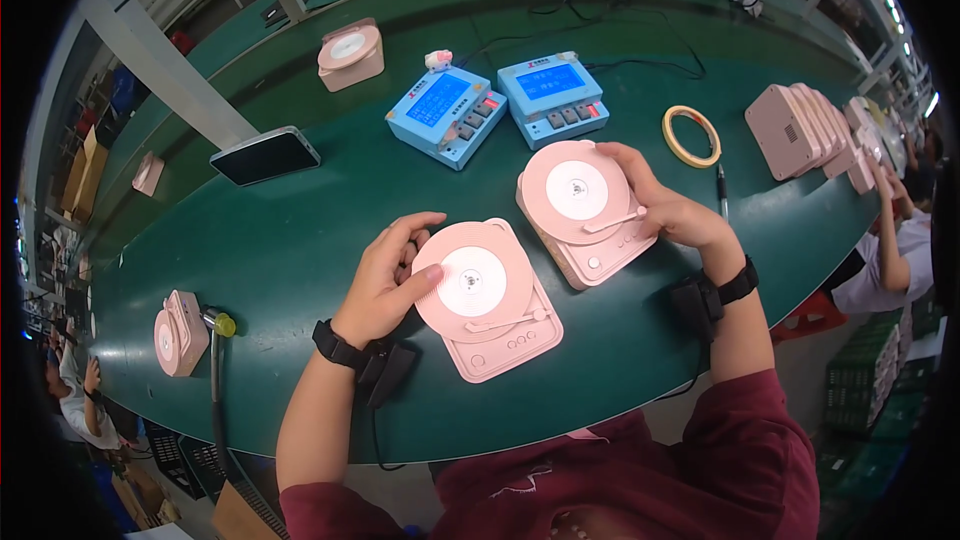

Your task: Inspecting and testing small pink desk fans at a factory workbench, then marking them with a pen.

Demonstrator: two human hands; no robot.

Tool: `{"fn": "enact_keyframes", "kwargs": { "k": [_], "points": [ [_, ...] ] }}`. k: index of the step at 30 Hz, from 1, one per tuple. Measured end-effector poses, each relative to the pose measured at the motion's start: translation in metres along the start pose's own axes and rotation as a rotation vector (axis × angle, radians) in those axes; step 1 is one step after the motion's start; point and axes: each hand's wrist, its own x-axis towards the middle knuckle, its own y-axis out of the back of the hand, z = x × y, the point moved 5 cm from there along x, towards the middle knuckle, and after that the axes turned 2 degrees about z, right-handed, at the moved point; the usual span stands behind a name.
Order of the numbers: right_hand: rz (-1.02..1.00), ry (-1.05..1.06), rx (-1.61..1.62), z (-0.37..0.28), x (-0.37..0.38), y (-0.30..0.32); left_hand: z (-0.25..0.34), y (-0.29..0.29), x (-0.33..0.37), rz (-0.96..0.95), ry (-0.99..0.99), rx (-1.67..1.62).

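Observation:
Two pink toy-like record players with white-centred discs are in front of me. My left hand (pixel 388 275) holds the nearer record player (pixel 500 355) by its left edge, its thumb on the disc and its fingers partly hidden behind the rim. My right hand (pixel 675 205) is closed around the right side of the other record player (pixel 575 260), which sits farther right and a little farther away. Its thumb is near the tonearm, and its fingers reach over the far corner. The undersides of both players are hidden.
Two blue boxes with screens, a left one (pixel 437 105) and a right one (pixel 553 90), stand beyond the players. A tape roll (pixel 666 130), a pen (pixel 722 190) and several stacked pink units (pixel 790 135) lie right. Left are a dark-screened device (pixel 265 157) and another record player (pixel 181 335).

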Motion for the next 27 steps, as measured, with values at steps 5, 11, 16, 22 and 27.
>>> {"fn": "enact_keyframes", "kwargs": {
  "k": [5,11,16,22,27],
  "points": [
    [0.004,-0.012,-0.009,-0.001,0.001,-0.002,-0.003,0.001,0.001,-0.003,-0.010,0.016],
    [-0.019,0.013,-0.141,-0.007,-0.004,-0.006,0.001,0.002,-0.002,-0.003,-0.018,0.046],
    [-0.028,0.025,-0.134,-0.007,-0.003,-0.004,0.001,0.002,0.001,-0.005,-0.010,0.052],
    [-0.058,0.056,-0.145,-0.005,0.000,-0.002,0.002,0.003,0.002,0.000,-0.014,0.044],
    [-0.067,0.111,-0.204,-0.008,-0.003,-0.001,0.023,0.014,0.007,0.060,-0.151,0.137]
  ]
}}
